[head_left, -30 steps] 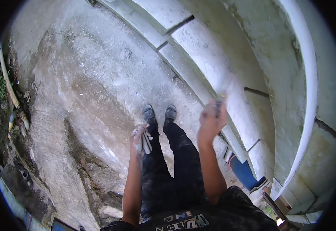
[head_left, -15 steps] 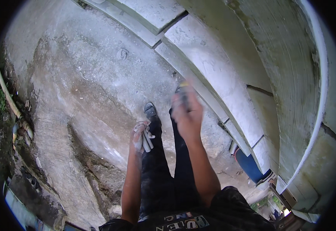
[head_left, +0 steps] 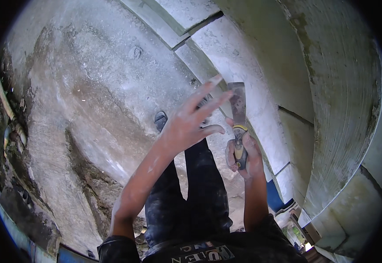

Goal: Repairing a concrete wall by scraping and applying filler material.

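Observation:
A putty knife (head_left: 240,147) with a yellow and dark handle is held in my right hand (head_left: 253,160), its fingers wrapped round the grip. The flat, grimy blade (head_left: 238,103) points up and away from me. My left hand (head_left: 185,127) reaches across, just left of the blade, with its fingers spread and nothing visible in them. Pale dust or plaster coats that hand and forearm. Its fingertips come close to the blade; whether they touch it I cannot tell.
Beneath me is a rough, stained concrete floor (head_left: 99,52). Pale ledges (head_left: 213,44) run along a grey-green wall (head_left: 335,87) on the right. A blue container (head_left: 275,196) stands by the wall's foot. An old pipe (head_left: 4,96) lies at the far left.
My left hand has moved up and right, its fingers now spread; the grey rod-like pieces seen at it are out of sight. My right hand has shifted right and lower, showing the putty knife clearly.

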A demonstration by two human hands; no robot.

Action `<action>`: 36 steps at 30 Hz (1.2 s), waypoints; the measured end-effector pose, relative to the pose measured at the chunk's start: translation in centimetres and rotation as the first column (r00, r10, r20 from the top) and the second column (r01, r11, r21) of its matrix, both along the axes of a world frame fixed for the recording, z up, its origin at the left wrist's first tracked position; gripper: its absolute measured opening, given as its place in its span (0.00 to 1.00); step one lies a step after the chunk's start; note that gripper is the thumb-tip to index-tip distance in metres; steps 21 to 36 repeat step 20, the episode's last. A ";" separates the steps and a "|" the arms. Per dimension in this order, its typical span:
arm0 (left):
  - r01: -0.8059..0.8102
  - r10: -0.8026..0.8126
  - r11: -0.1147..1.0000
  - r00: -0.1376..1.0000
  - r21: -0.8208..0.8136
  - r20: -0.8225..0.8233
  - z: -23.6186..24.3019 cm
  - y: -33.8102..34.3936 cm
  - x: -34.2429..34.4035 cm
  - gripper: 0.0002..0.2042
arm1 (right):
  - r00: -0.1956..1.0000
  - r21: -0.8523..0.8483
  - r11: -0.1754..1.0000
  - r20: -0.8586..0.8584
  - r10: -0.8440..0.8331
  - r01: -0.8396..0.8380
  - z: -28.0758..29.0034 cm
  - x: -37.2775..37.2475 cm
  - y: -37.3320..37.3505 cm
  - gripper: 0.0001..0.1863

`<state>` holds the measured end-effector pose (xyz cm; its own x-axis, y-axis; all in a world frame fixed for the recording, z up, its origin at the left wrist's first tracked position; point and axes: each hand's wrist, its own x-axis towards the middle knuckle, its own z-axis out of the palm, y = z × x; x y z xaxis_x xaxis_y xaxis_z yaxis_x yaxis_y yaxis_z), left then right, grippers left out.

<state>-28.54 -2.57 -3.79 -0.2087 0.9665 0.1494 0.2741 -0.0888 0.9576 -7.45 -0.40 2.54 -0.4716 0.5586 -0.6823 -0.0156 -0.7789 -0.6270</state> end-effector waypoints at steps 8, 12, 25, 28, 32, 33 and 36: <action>0.189 -0.132 0.976 0.910 0.111 -0.392 -2.1 0.8 0.8 0.30 | 0.972 0.036 0.986 0.177 0.155 -0.164 -0.5 0.9 2.2 0.32; 0.200 -0.151 0.975 0.917 0.096 -0.369 -2.2 0.4 2.1 0.29 | 0.989 -0.047 0.997 0.135 0.058 -0.052 -1.0 1.8 2.5 0.26; 0.317 -0.272 0.945 0.896 0.079 -0.350 -2.8 1.5 1.5 0.30 | 0.651 0.540 0.606 0.758 -0.049 -0.584 0.2 0.3 -0.1 0.39; 0.317 -0.272 0.945 0.896 0.079 -0.350 -2.8 1.5 1.5 0.30 | 0.651 0.540 0.606 0.758 -0.049 -0.584 0.2 0.3 -0.1 0.39; 0.317 -0.272 0.945 0.896 0.079 -0.350 -2.8 1.5 1.5 0.30 | 0.651 0.540 0.606 0.758 -0.049 -0.584 0.2 0.3 -0.1 0.39; 0.317 -0.272 0.945 0.896 0.079 -0.350 -2.8 1.5 1.5 0.30 | 0.651 0.540 0.606 0.758 -0.049 -0.584 0.2 0.3 -0.1 0.39; 0.317 -0.272 0.945 0.896 0.079 -0.350 -2.8 1.5 1.5 0.30 | 0.651 0.540 0.606 0.758 -0.049 -0.584 0.2 0.3 -0.1 0.39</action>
